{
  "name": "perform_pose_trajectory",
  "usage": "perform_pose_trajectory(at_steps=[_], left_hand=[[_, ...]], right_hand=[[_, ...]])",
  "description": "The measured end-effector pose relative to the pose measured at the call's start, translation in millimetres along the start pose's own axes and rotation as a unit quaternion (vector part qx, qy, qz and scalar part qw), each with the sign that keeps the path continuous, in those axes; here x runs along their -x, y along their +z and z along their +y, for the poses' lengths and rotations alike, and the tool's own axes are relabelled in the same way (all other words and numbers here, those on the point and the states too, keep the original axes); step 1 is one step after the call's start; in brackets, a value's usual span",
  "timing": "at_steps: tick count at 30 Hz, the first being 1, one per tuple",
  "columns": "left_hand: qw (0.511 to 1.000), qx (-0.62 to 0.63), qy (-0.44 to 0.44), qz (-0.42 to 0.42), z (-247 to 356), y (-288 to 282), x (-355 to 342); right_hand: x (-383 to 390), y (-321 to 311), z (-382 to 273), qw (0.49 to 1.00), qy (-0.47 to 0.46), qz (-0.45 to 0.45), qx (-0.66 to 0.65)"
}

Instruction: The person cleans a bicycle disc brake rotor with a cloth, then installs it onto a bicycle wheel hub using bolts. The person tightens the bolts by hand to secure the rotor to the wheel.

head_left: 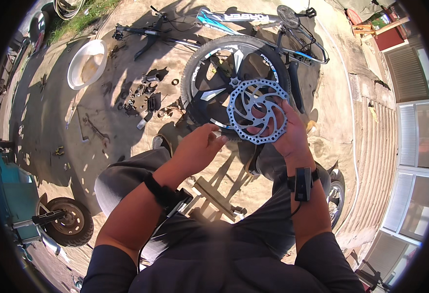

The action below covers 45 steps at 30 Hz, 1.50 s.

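A silver brake disc [234, 122] with a ring of small holes and curved spokes is gripped in my right hand [292, 129], its face up. Fingers of that hand show through the disc's openings. My left hand [198, 149] hovers just left of the disc, thumb and fingers drawn together; a small pale thing may be between the tips, too small to make out. Beneath the disc lies a bicycle wheel [189, 80] with a black tyre and blade-like black and silver spokes. Its hub shows at the disc's upper left edge.
Beyond the wheel a white and blue bicycle frame [239, 17] lies on the ground cloth, with a fork [151, 33] to its left. Small metal parts [139, 95], a wrench [97, 128] and a white basin [87, 63] are on the left. A wheeled teal vehicle [14, 200] stands lower left.
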<state>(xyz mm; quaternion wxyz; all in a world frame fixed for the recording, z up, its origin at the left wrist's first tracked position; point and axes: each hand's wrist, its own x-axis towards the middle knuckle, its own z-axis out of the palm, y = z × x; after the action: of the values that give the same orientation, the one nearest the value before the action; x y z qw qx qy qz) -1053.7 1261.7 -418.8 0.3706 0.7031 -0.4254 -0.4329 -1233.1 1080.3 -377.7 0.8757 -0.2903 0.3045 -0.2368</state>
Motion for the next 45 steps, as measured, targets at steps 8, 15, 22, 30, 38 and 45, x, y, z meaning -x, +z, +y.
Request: perform_pose_trajectory(at_steps=[8,15,22,30,38,45], left_hand=[[0.882,0.445,-0.155,0.004,-17.5,9.9,-65.6],[0.887,0.407,-0.204,0.077,-55.7,40.7,-141.3],[0.852,0.448,-0.24,0.122,-99.7,49.0,-212.3],[0.83,0.469,-0.274,0.126,-123.5,53.6,-257.7],[0.831,0.47,-0.266,0.132,-133.9,61.6,-277.4],[0.834,0.449,-0.285,0.147,-139.3,70.2,-285.6]], right_hand=[[-41.9,-12.7,4.4,0.993,0.118,-0.024,0.004],[-121.3,-83.2,-3.2,0.922,0.141,0.056,0.355],[-190.3,-121.6,13.3,0.894,0.092,0.081,0.431],[-248.5,-148.1,19.2,0.86,0.121,0.095,0.486],[-277.6,-168.2,28.2,0.895,0.079,0.118,0.424],[-285.7,-183.5,35.9,0.913,0.078,0.117,0.383]])
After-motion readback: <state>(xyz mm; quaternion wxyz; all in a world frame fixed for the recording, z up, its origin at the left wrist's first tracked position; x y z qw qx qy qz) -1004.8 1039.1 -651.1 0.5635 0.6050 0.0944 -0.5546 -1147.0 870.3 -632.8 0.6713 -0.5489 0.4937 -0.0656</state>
